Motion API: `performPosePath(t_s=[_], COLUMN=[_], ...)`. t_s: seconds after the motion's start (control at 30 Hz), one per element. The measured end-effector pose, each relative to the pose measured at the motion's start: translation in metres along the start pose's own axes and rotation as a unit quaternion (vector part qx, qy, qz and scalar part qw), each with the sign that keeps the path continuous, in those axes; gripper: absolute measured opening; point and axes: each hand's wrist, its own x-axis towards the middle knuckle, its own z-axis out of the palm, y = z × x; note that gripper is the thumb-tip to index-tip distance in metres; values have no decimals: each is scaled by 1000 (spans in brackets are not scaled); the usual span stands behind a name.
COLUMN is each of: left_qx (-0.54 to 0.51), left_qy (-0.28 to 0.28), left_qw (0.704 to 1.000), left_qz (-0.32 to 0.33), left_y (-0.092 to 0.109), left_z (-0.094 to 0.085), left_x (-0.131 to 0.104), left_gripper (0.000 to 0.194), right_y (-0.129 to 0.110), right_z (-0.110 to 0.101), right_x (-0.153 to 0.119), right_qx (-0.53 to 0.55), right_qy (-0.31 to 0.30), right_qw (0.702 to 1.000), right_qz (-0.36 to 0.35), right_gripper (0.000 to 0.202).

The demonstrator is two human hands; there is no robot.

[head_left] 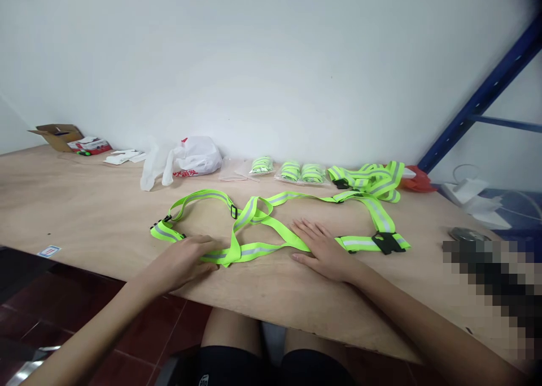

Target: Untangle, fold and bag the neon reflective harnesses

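A fluorescent yellow-green reflective vest (258, 250), made of straps with a grey stripe, lies spread on the wooden table. Its left loop carries black adjusters, and a black buckle (387, 242) sits at its right end. At the lower left, my left hand (192, 262) is closed over the vest's near strap, which comes out between thumb and fingers. My right hand (324, 250) lies flat with fingers stretched out, palm down across the near strap right of the middle. A twisted strap crosses itself between the hands.
Against the wall stand several packed vests in clear bags (290, 171), a loose strap bundle (372, 177), a white plastic bag (197, 156), white gloves (156, 166) and an open cardboard box (59, 136). A blue metal frame (478, 98) rises at the right.
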Motion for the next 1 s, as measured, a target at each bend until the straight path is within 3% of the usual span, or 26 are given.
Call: performPosePath(t_s=[0.1,0.17,0.27,0.47,0.67,0.8,0.9,1.0], left_qx=[-74,-94,-96,-172,-219,-190,-139,-104], left_qy=[-58,-82,-116,-159,-166,-126,-104,-83], left_qw=[994,989,985,971,961,973,984,991], left_qz=[-57,-80,-83,-43,12,-20,-37,-23], left_y=[4,4,2,3,-1,-10,-13,-12], left_z=[-9,-13,-17,-23,-29,-30,-26,-24], left_x=[8,14,21,30,27,13,3,-4], left_gripper=[39,35,27,36,34,27,24,26], right_y=[-1,-2,-2,-1,-1,1,6,10], right_z=[-1,-2,-3,-3,-3,-3,0,0], right_x=[0,0,0,0,0,-1,-2,-2], right_qx=[1,1,-3,-5,-4,12,44,86], right_qy=[-2,-4,-10,-1,10,8,55,130], right_qw=[1000,1000,1000,1000,1000,1000,997,987], right_qz=[0,0,3,-5,-13,-9,-27,-50], right_gripper=[79,80,81,80,78,77,67,44])
